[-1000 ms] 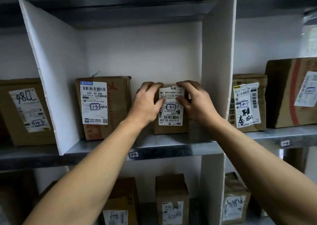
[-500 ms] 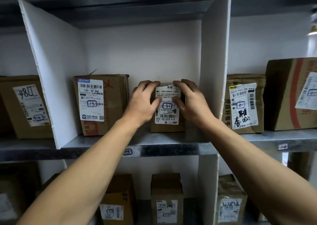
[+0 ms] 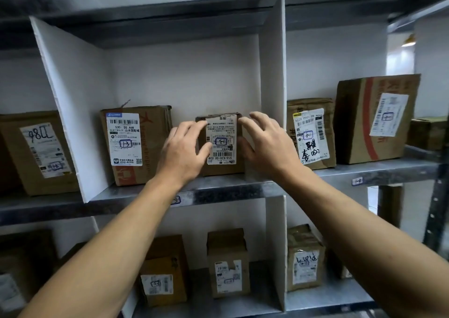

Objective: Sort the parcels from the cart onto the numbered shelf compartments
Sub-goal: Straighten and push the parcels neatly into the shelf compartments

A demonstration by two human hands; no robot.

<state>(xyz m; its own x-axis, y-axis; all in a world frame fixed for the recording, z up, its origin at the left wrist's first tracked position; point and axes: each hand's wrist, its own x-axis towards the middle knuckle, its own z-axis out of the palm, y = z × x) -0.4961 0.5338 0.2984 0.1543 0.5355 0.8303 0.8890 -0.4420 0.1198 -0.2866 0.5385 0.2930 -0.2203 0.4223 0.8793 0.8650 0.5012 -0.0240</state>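
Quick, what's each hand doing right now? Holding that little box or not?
Left hand: open, fingertips touching the small parcel, not gripping it.
Right hand: open, fingers spread beside the parcel, holding nothing.

Dim, soft shadows, wide-angle bowing, blurry edges

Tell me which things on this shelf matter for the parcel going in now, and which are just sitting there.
In play:
small parcel, standing in the middle compartment
left hand, fingers on its left edge
right hand, open, just off its right side
shelf tag below it

Just sitting:
bigger box alongside
boxes right of the divider
lower-shelf boxes
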